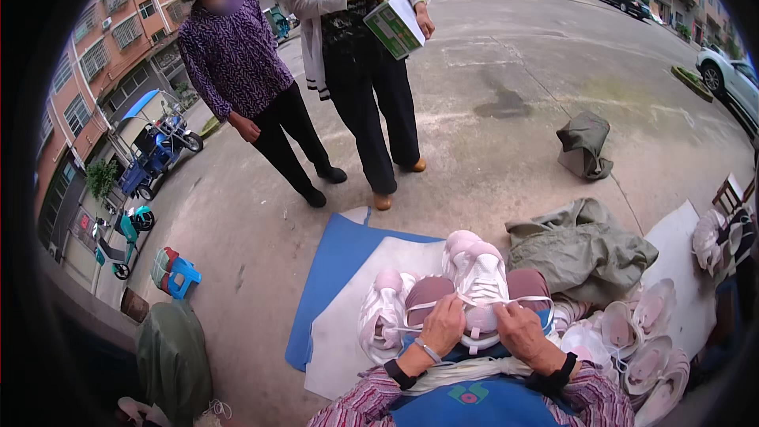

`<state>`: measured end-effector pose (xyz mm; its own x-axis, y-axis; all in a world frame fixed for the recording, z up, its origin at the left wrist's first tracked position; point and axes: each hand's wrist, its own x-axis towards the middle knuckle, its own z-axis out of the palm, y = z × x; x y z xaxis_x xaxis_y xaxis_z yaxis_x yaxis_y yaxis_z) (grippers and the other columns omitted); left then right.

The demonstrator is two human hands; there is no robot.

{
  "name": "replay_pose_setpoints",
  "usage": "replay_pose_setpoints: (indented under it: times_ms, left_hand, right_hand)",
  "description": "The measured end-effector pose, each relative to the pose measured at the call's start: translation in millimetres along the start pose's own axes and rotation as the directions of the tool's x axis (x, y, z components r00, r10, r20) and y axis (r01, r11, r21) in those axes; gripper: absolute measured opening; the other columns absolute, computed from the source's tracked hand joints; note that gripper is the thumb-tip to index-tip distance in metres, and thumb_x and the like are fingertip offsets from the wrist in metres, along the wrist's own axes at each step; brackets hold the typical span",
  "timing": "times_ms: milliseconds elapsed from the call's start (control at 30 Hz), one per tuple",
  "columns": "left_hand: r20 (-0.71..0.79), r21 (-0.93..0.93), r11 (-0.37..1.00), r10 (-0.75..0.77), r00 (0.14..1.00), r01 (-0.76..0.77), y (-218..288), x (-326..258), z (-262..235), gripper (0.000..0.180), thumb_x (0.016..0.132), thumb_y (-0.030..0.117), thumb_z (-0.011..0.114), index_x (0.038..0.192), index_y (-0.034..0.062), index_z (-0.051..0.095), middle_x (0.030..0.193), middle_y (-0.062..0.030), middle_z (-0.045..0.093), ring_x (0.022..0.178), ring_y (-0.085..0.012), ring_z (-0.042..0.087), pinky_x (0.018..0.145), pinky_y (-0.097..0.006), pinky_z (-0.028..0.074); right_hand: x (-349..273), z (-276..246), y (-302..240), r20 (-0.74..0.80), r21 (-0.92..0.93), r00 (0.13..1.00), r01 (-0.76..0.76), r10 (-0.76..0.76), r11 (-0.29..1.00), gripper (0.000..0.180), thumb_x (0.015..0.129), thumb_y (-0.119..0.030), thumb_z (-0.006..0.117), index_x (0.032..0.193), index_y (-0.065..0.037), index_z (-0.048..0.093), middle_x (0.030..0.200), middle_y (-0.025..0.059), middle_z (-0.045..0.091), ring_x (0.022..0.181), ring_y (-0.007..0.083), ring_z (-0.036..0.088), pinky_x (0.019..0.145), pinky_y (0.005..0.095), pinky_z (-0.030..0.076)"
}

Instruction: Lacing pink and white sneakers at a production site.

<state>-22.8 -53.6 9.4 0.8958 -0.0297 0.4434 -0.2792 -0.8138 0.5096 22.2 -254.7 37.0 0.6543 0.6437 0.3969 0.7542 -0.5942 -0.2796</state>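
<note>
A white and pink sneaker [484, 281] rests across my lap between my knees, its toe pointing away and its pink tongue facing me. White shoelace [417, 307] ends stretch out from its upper eyelets to both sides. My left hand [443, 327] pinches the lace at the left of the tongue, fingers closed. On the other side my right hand [523, 335] is closed on the lace too, close to the shoe's collar. Another pink and white sneaker [383, 316] lies just left of my left knee. Beyond the held one a further pink toe shows, partly hidden.
Pink and white shoes [644, 348] are heaped at my right, beside a grey-green cloth [585, 245]. A blue sheet [324, 292] and a pale board [348, 340] lie ahead. Two people stand there, one holding a green and white box [395, 28]. A blue stool [184, 275] stands left.
</note>
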Motion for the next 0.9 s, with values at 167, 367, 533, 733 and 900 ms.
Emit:
replay_pose_setpoints:
  times_ms: [167,367,533,733,900]
  left_hand:
    - [-0.019,-0.013,1.0,-0.009,1.0,0.008,7,-7,-5,0.034,0.084,0.006,0.062,0.115,0.0006,0.051,0.106,-0.0203,0.06,0.098,-0.0387,0.062,0.083,-0.044,0.052]
    - [0.02,0.004,0.999,-0.035,0.999,0.035,5,-3,-6,0.031,0.086,0.008,0.064,0.114,0.003,0.051,0.108,-0.0196,0.059,0.1,-0.0388,0.062,0.083,-0.043,0.052]
    - [0.033,-0.008,0.996,-0.084,0.996,0.084,1,-3,-2,0.036,0.085,0.009,0.066,0.118,0.003,0.05,0.108,-0.0191,0.059,0.101,-0.0385,0.062,0.083,-0.042,0.053]
    - [-0.032,-0.063,0.996,-0.06,0.998,0.057,-5,-7,-4,0.031,0.089,0.01,0.063,0.117,0.0034,0.051,0.109,-0.0195,0.058,0.1,-0.0402,0.062,0.079,-0.042,0.054]
    - [0.012,-0.106,0.986,-0.13,0.991,0.131,-7,-6,-7,0.026,0.093,0.01,0.061,0.117,0.0035,0.054,0.109,-0.0189,0.058,0.1,-0.0402,0.062,0.076,-0.042,0.054]
  right_hand:
    - [13,-16,-8,0.012,-0.233,0.988,0.152,-0.153,0.961,0.013,0.073,-0.017,0.062,0.079,-0.006,0.063,0.082,0.0116,0.056,0.076,0.0268,0.056,0.066,0.0393,0.041]
    - [23,-9,0,0.101,-0.282,0.948,0.317,-0.301,0.905,0.012,0.075,-0.018,0.061,0.073,-0.006,0.063,0.081,0.0104,0.056,0.077,0.0247,0.056,0.066,0.0388,0.04]
    - [35,-3,-14,-0.097,0.209,0.968,0.246,-0.23,0.947,0.015,0.077,-0.012,0.063,0.09,-0.004,0.061,0.082,0.0143,0.055,0.074,0.0321,0.056,0.066,0.0434,0.043]
    - [39,-10,-37,0.084,0.491,0.996,-0.052,0.012,0.869,0.016,0.093,-0.016,0.06,0.095,0.0,0.057,0.087,0.0225,0.06,0.078,0.0409,0.064,0.065,0.0476,0.052]
    - [29,30,-26,0.212,0.312,0.973,-0.156,0.092,0.937,0.022,0.094,-0.019,0.056,0.1,0.002,0.055,0.072,0.0253,0.065,0.066,0.0443,0.065,0.059,0.0537,0.05]
